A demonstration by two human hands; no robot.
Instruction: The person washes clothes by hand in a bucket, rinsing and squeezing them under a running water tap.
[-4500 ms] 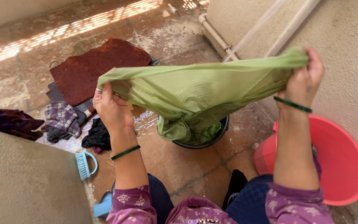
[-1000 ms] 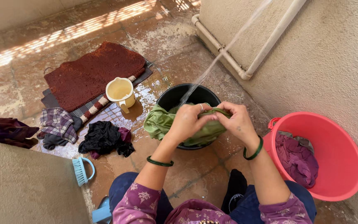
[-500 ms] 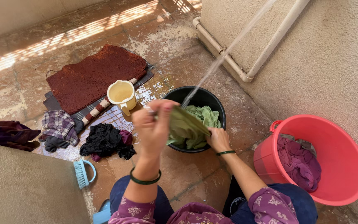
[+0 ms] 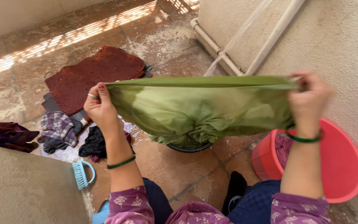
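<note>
A wet green cloth [image 4: 199,108] is stretched taut above a stained stone floor [image 4: 175,170], held up at chest height between two raised hands. The left hand [image 4: 100,105] pinches the cloth's upper corner, thumb and fingers closed on the hem; the right hand [image 4: 311,97], slightly blurred, grips the opposite corner in the same way. The cloth's bunched lower folds hang down over a dark basin [image 4: 189,147], only a sliver of whose rim shows beneath it; its contents are hidden. At right, against the rough wall [image 4: 336,45], stands a red plastic tub [image 4: 336,166] with a purple garment [image 4: 284,147] lying inside. A thin stream of water [image 4: 237,39] slants down past white pipes [image 4: 270,41] toward the basin. Beyond the cloth lies a rust-brown mat [image 4: 92,76], then a checked cloth [image 4: 56,126], a black garment [image 4: 93,143] and a dark maroon bundle [image 4: 5,135]. A small light-blue scrubbing brush [image 4: 81,174] rests by the person's knee.
</note>
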